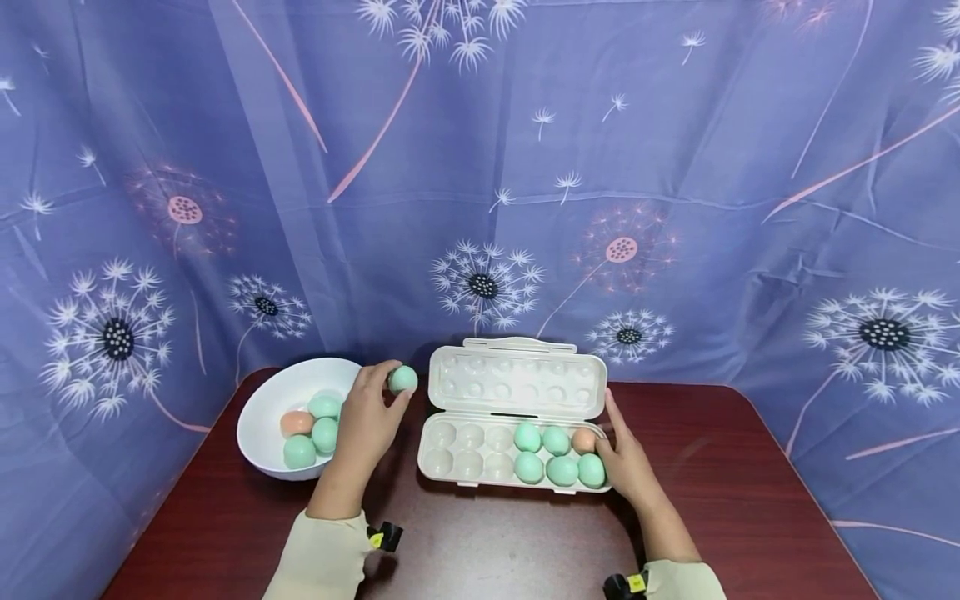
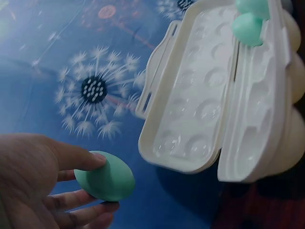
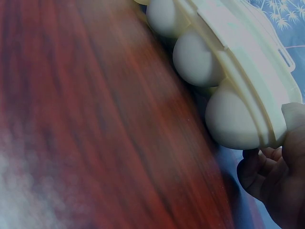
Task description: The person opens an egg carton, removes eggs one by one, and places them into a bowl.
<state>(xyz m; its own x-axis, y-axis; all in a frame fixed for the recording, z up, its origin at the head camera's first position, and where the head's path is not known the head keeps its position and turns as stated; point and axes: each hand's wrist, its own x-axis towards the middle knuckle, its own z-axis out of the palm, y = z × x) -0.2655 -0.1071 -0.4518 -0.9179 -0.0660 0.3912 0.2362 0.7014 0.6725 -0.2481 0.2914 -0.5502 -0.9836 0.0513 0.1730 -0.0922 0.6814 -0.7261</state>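
Note:
Between thumb and fingers, my left hand (image 1: 369,419) pinches a green egg (image 1: 403,380); it hovers above the table between the bowl and the carton. A cream plastic egg carton (image 1: 468,476) lies with its lid folded back. Its right half holds several green eggs (image 1: 528,467) and one brown egg (image 1: 583,440), while the left-hand cups are bare. At the carton's right end my right hand (image 1: 630,467) grips the edge, thumb (image 3: 294,116) at the rim and fingers curled below. The right wrist view shows the rounded undersides of the cups (image 3: 233,117).
A white bowl (image 1: 258,450) stands at the table's left, with several green eggs (image 1: 300,452) and a brown-orange egg (image 1: 297,423) inside. The dark red wooden table (image 1: 480,550) backs onto a blue dandelion-print curtain (image 1: 480,208).

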